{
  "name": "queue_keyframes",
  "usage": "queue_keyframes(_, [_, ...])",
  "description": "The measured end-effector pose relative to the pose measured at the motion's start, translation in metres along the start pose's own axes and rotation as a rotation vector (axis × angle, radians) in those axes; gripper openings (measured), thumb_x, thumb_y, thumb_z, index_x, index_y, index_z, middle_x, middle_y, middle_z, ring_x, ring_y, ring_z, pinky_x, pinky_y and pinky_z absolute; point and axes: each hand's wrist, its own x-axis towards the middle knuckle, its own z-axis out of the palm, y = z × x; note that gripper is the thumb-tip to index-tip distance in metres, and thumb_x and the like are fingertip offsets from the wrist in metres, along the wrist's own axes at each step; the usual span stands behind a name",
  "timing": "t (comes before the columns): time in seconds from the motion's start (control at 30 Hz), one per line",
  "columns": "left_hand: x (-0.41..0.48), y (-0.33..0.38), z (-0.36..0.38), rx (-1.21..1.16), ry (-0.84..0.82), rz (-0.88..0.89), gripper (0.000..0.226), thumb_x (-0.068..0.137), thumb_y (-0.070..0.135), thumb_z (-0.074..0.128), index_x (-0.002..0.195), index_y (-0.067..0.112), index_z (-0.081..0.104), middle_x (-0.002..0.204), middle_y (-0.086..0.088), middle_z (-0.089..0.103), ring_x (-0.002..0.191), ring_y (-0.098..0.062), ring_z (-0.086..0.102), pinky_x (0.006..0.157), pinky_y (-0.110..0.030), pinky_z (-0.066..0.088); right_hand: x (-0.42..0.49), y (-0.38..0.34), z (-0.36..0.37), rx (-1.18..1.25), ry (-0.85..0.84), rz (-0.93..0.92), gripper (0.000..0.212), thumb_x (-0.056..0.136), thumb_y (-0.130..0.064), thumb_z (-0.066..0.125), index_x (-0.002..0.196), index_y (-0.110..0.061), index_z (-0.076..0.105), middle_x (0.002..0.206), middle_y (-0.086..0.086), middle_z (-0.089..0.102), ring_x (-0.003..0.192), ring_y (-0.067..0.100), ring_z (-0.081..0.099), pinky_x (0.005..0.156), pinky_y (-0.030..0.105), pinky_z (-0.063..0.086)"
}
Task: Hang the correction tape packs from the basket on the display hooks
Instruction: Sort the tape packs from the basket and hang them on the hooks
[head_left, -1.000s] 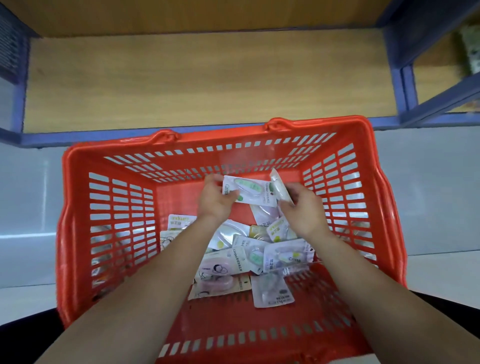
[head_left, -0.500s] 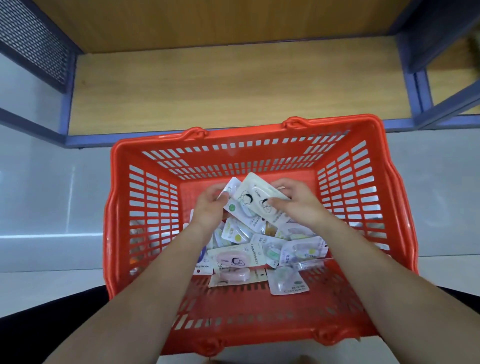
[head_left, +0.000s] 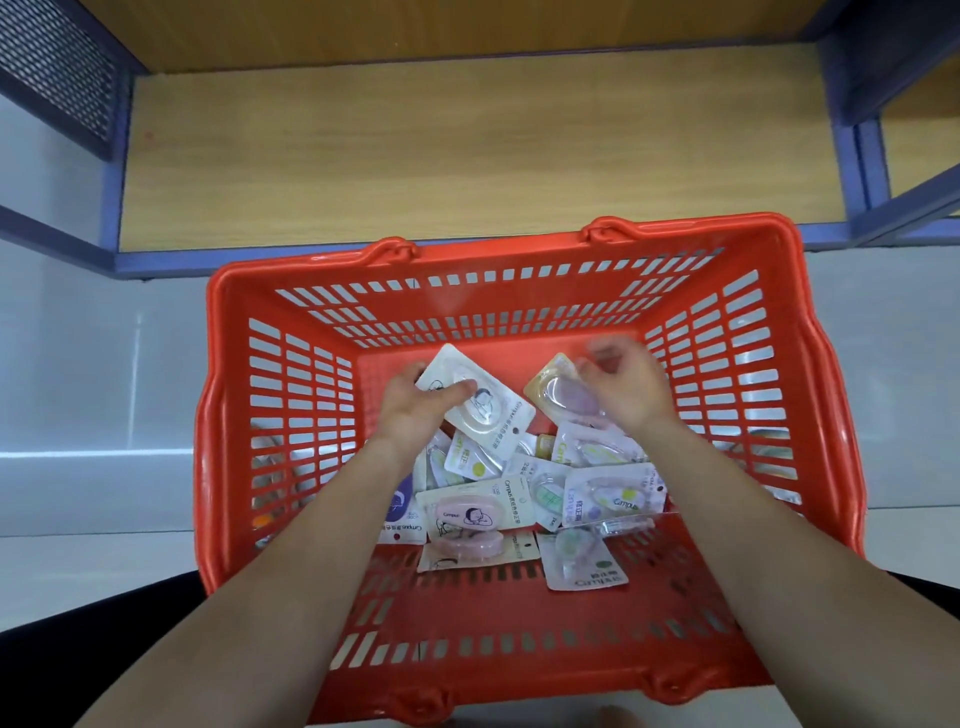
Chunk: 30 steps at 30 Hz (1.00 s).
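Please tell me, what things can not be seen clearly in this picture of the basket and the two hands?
- Right hand, head view: motion blur hides whether its fingers pinch the yellow pack.
- Display hooks: none in the head view; they lie outside the frame.
- Lower packs in the red basket: covered by upper packs and both forearms.
- Small print on the white pack in the left hand: too small to read.

The basket (head_left: 769, 395) is shiny red plastic with slots cut in its walls. The packs (head_left: 475, 512) are white card under clear, glossy plastic bubbles. The shelf (head_left: 467, 145) looks like smooth, matt, light wood, with a painted blue frame (head_left: 852, 150). A dark mesh panel (head_left: 57, 67) is full of small holes.
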Motion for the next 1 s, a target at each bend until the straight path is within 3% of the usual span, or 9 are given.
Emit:
queue_keyframes(0.1, [0.003, -0.003, -0.004, -0.120, 0.047, -0.046, 0.037, 0.084, 0.019, 0.083, 0.116, 0.010, 0.065, 0.103, -0.009, 0.076, 0.085, -0.018, 0.074, 0.069, -0.026, 0.059, 0.003, 0.022, -0.008, -0.229, -0.080, 0.085, 0.047, 0.088, -0.029, 0.076, 0.129, -0.012, 0.062, 0.125, 0.009, 0.066, 0.113, 0.027, 0.064, 0.095, 0.031, 0.046])
queue_keyframes(0.2, [0.005, -0.007, -0.005, -0.145, 0.060, -0.066, 0.037, 0.084, 0.018, 0.083, 0.115, 0.009, 0.066, 0.100, -0.008, 0.077, 0.091, -0.022, 0.076, 0.075, -0.029, 0.062, 0.001, 0.029, 0.000, -0.294, -0.181, 0.108, 0.069, 0.079, -0.044, 0.083, 0.137, -0.017, 0.055, 0.125, 0.007, 0.062, 0.112, 0.028, 0.063, 0.097, 0.038, 0.049])
queue_keyframes(0.27, [0.006, -0.010, -0.005, -0.146, 0.063, -0.072, 0.035, 0.085, 0.018, 0.083, 0.114, 0.008, 0.066, 0.098, -0.008, 0.077, 0.084, -0.018, 0.076, 0.069, -0.025, 0.061, 0.002, 0.027, 0.006, -0.369, -0.209, 0.097, 0.069, 0.075, -0.049, 0.084, 0.132, -0.020, 0.057, 0.118, 0.004, 0.066, 0.111, 0.028, 0.062, 0.095, 0.038, 0.050])
queue_keyframes(0.4, [0.004, -0.010, -0.004, -0.142, 0.056, -0.068, 0.033, 0.085, 0.020, 0.082, 0.113, 0.012, 0.065, 0.094, -0.004, 0.076, 0.080, -0.014, 0.074, 0.064, -0.019, 0.057, 0.004, 0.023, 0.013, -0.527, -0.227, 0.009, 0.046, 0.070, -0.060, 0.081, 0.101, -0.030, 0.064, 0.119, 0.001, 0.066, 0.121, 0.026, 0.054, 0.103, 0.040, 0.043])
queue_keyframes(0.57, [0.006, -0.010, -0.003, -0.116, 0.052, -0.069, 0.034, 0.085, 0.021, 0.083, 0.112, 0.011, 0.065, 0.096, -0.005, 0.076, 0.084, -0.017, 0.075, 0.069, -0.022, 0.058, -0.001, 0.019, 0.030, -0.516, -0.136, 0.069, 0.077, 0.063, -0.073, 0.079, 0.109, -0.013, 0.064, 0.122, 0.010, 0.058, 0.120, 0.032, 0.051, 0.102, 0.043, 0.044])
queue_keyframes(0.67, [0.007, -0.010, -0.010, -0.114, 0.061, -0.053, 0.032, 0.085, 0.019, 0.082, 0.111, 0.009, 0.067, 0.099, -0.009, 0.078, 0.084, -0.019, 0.076, 0.073, -0.026, 0.060, -0.004, 0.016, 0.034, -0.494, -0.113, 0.093, 0.076, 0.064, -0.066, 0.083, 0.111, -0.010, 0.062, 0.121, 0.011, 0.056, 0.117, 0.030, 0.052, 0.094, 0.038, 0.046])
queue_keyframes(0.8, [0.010, -0.009, -0.022, -0.102, 0.081, -0.064, 0.034, 0.084, 0.022, 0.083, 0.111, 0.009, 0.067, 0.093, -0.008, 0.078, 0.078, -0.022, 0.075, 0.080, -0.040, 0.063, -0.006, 0.014, 0.028, -0.252, -0.146, 0.068, 0.054, 0.070, -0.039, 0.091, 0.100, -0.016, 0.052, 0.087, -0.001, 0.061, 0.081, 0.023, 0.060, 0.064, 0.034, 0.044])
queue_keyframes(0.87, [0.010, -0.007, -0.026, -0.113, 0.071, -0.071, 0.038, 0.083, 0.021, 0.084, 0.113, 0.009, 0.066, 0.096, -0.011, 0.078, 0.085, -0.026, 0.077, 0.085, -0.046, 0.063, -0.010, 0.011, 0.026, -0.058, -0.148, 0.017, 0.044, 0.076, -0.022, 0.088, 0.098, -0.021, 0.051, 0.084, -0.006, 0.059, 0.078, 0.019, 0.060, 0.064, 0.035, 0.046])
queue_keyframes(1.0, [0.004, 0.003, -0.027, -0.135, 0.038, -0.035, 0.035, 0.084, 0.017, 0.083, 0.114, 0.014, 0.065, 0.098, -0.010, 0.077, 0.086, -0.022, 0.076, 0.078, -0.037, 0.064, -0.017, -0.015, 0.007, 0.209, -0.065, -0.122, 0.037, 0.084, -0.005, 0.080, 0.095, -0.031, 0.055, 0.088, -0.003, 0.068, 0.078, 0.016, 0.067, 0.066, 0.032, 0.053])
